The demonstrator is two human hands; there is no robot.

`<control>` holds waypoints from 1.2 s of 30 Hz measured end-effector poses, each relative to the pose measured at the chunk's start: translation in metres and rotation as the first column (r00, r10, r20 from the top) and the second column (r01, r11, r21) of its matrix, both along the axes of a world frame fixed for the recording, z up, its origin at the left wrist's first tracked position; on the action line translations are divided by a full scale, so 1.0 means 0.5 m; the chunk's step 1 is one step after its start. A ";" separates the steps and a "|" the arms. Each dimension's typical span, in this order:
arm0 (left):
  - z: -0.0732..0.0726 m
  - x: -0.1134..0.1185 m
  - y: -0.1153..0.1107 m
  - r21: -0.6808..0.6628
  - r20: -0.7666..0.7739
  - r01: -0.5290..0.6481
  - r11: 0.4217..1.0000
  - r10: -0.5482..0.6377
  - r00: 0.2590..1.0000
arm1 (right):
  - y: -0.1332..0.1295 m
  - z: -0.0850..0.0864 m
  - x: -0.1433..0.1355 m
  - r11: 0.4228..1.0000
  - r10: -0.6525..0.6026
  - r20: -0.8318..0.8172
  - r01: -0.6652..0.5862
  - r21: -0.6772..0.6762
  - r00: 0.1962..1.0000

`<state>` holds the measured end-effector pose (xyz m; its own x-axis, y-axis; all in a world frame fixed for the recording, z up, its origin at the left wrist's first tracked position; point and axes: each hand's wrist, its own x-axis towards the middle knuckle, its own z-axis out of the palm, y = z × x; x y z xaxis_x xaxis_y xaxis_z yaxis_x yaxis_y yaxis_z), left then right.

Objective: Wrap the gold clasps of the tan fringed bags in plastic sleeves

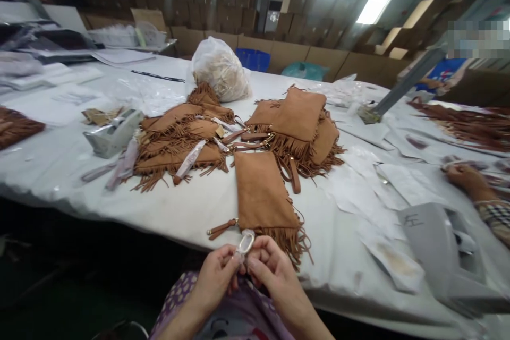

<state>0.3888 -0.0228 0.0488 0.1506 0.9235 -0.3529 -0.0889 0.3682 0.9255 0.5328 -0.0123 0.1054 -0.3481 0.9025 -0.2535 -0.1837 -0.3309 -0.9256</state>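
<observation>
Between the fingertips of the left hand (215, 278) and the right hand (275, 275) was a small metal ring (246, 242), partly covered in clear film. Both hands were nearly closed, thumbs and fingers pinching at the ring and its film, just in front of the person's purple dotted clothing (179, 297).

Just beyond the hands, near the table edge, lay a flat tan pouch (265, 191), its fringe spreading on the side toward the right hand and a short zipper pull (222, 228) sticking out above the left hand. Farther ahead of the right hand was a pile of similar fringed pouches (298, 114) with wrist straps, and ahead and to the left of the left hand was another fringed pile (179, 138), with some straps wrapped in pale film. Behind that pile stood a stuffed translucent bag (219, 69).

Well to the left of the left hand, a grey tape dispenser (112, 135) sat on the white-covered table (191, 212). Well to the right of the right hand were a larger grey dispenser (442, 249) and, beyond it, a co-worker's hand (468, 179) touching some film-wrapped pieces.
</observation>
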 end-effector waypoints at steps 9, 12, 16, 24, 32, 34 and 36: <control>-0.003 -0.008 -0.005 0.042 -0.007 0.032 0.999 -0.031 0.999 | 0.016 -0.066 -0.024 0.985 -0.172 0.265 0.173 0.021 0.949; -0.005 -0.010 -0.004 0.034 0.008 0.034 0.999 -0.034 0.999 | 0.019 -0.067 -0.028 0.984 -0.175 0.307 0.177 0.020 0.936; -0.010 -0.007 0.001 0.022 0.048 0.010 1.000 -0.011 0.999 | 0.024 -0.074 -0.033 0.978 -0.197 0.359 0.206 0.016 0.912; -0.017 0.020 0.010 -0.205 0.092 -0.220 0.954 0.242 0.966 | 0.025 -0.095 -0.040 0.966 -0.253 0.391 0.256 0.047 0.885; 0.007 0.012 0.020 -0.116 -0.069 -0.290 0.950 0.283 0.957 | 0.029 -0.095 -0.038 0.972 -0.232 0.438 0.227 0.066 0.868; 0.011 0.009 0.029 -0.157 -0.060 -0.305 0.939 0.300 0.952 | 0.037 -0.094 -0.038 0.970 -0.233 0.460 0.237 0.050 0.857; 0.011 0.005 0.040 -0.220 -0.035 -0.314 0.924 0.314 0.949 | 0.047 -0.094 -0.037 0.977 -0.192 0.456 0.213 0.007 0.869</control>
<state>0.3912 -0.0029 0.0543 -0.1341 0.8226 -0.5526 -0.2341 0.5156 0.8242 0.5141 0.0111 0.0582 0.0029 0.9259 -0.3777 0.1842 -0.3717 -0.9099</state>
